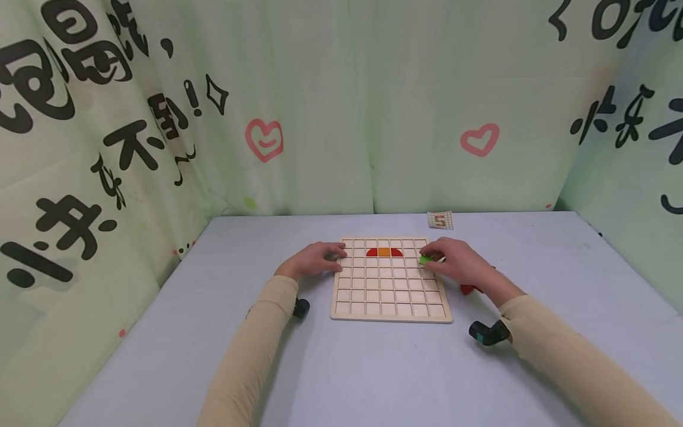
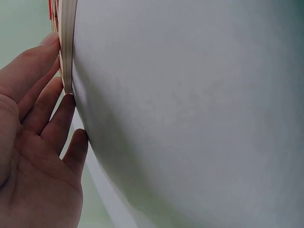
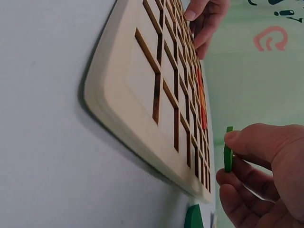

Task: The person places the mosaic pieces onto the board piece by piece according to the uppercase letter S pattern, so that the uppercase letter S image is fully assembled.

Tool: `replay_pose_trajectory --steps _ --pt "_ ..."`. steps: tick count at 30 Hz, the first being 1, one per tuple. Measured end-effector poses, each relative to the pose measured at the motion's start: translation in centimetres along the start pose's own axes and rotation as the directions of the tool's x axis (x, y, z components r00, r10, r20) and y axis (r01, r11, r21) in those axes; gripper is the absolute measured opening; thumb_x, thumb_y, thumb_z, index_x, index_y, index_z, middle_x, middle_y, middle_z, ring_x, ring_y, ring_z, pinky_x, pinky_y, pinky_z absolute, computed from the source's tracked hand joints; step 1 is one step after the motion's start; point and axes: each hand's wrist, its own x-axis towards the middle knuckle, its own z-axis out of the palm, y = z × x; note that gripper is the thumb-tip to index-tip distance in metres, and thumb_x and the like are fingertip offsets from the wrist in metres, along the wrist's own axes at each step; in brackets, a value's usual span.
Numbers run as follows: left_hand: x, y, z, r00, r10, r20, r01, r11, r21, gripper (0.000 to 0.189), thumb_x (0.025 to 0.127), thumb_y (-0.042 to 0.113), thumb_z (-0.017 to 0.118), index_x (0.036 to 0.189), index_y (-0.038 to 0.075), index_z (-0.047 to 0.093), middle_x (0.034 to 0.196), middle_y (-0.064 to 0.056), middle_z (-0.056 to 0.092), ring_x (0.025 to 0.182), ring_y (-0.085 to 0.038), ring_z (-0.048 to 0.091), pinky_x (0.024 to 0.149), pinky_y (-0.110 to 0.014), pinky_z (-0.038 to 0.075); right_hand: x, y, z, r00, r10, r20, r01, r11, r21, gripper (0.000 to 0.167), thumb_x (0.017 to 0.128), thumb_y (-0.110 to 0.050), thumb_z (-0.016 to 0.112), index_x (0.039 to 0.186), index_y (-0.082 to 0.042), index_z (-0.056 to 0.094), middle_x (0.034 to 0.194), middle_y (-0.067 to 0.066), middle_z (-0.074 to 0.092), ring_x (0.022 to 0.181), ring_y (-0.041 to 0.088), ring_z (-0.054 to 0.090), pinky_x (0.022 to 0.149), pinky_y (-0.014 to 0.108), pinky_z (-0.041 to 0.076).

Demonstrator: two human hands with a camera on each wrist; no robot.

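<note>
Both hands are at the wooden grid board (image 1: 391, 280), one on each side. Nearest the person, the lower rows of the board are all bare squares, so most of the filling is, by my judgement, not yet done. The right hand (image 1: 459, 264) pinches a flat green piece (image 3: 228, 151) between thumb and fingertips, held on edge just above the board's right side, near the second and third rows from the far edge; it is not yet in a square. The left hand (image 1: 316, 259) lies flat and relaxed, fingers straight, their tips pressing the board's left edge and holding nothing. Farther off, the second row from the back carries three seated pieces: two red pieces (image 1: 372, 252) flanking an orange piece (image 1: 384, 252). More loose pieces lie on the table (image 1: 373, 367) beside the right wrist, partly hidden.
</note>
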Motion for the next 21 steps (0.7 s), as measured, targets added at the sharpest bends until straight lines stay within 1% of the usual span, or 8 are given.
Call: replay_pose_trajectory --steps 5,11,16,19,21 --pt "0.1 -0.1 0.0 1.0 -0.003 0.0 0.003 1.0 -0.01 0.034 0.091 0.017 0.068 0.125 0.011 0.066 0.152 0.0 0.043 0.144 -0.024 0.029 0.117 -0.04 0.024 0.9 -1.0 0.8 0.999 -0.042 0.013 0.042 0.999 0.016 0.033 0.09 -0.011 0.067 0.12 0.002 0.066 0.106 0.009 0.066 0.095 0.024 0.061 0.086 0.043 0.052" --pt "0.2 -0.2 -0.1 1.0 -0.006 -0.002 0.006 1.0 -0.012 0.034 0.091 0.018 0.069 0.125 0.011 0.066 0.152 0.001 0.043 0.144 -0.023 0.029 0.117 -0.04 0.024 2.0 -2.3 1.8 0.997 -0.068 0.025 0.067 0.997 0.037 0.032 0.09 -0.011 0.067 0.119 0.001 0.067 0.107 0.009 0.066 0.092 0.022 0.058 0.086 0.042 0.051" --pt "0.2 -0.1 -0.1 1.0 -0.001 -0.003 0.001 1.0 -0.012 0.034 0.091 0.017 0.068 0.125 0.011 0.066 0.152 0.0 0.043 0.144 -0.024 0.029 0.117 -0.04 0.024 3.1 -3.1 2.8 0.992 -0.124 0.023 0.124 0.992 0.033 0.03 0.089 -0.01 0.067 0.116 0.002 0.068 0.104 0.01 0.067 0.088 0.02 0.058 0.083 0.041 0.052" --pt "0.1 -0.1 0.0 1.0 0.0 -0.003 0.0 1.0 -0.012 0.034 0.092 0.017 0.068 0.125 0.011 0.066 0.152 -0.001 0.043 0.144 -0.024 0.029 0.117 -0.041 0.024 3.7 -3.7 3.2 0.99 -0.14 0.03 0.139 0.989 0.044 0.03 0.089 -0.01 0.067 0.116 0.002 0.068 0.104 0.009 0.068 0.089 0.02 0.059 0.083 0.041 0.052" --pt "0.1 -0.1 0.0 1.0 -0.001 -0.005 0.001 1.0 -0.017 0.033 0.091 0.017 0.068 0.124 0.011 0.066 0.152 -0.001 0.043 0.144 -0.025 0.029 0.117 -0.041 0.024 4.0 -4.0 3.5 0.99 -0.136 0.033 0.134 0.99 0.043 0.029 0.089 -0.011 0.067 0.116 0.001 0.068 0.105 0.009 0.068 0.091 0.021 0.06 0.085 0.042 0.051"
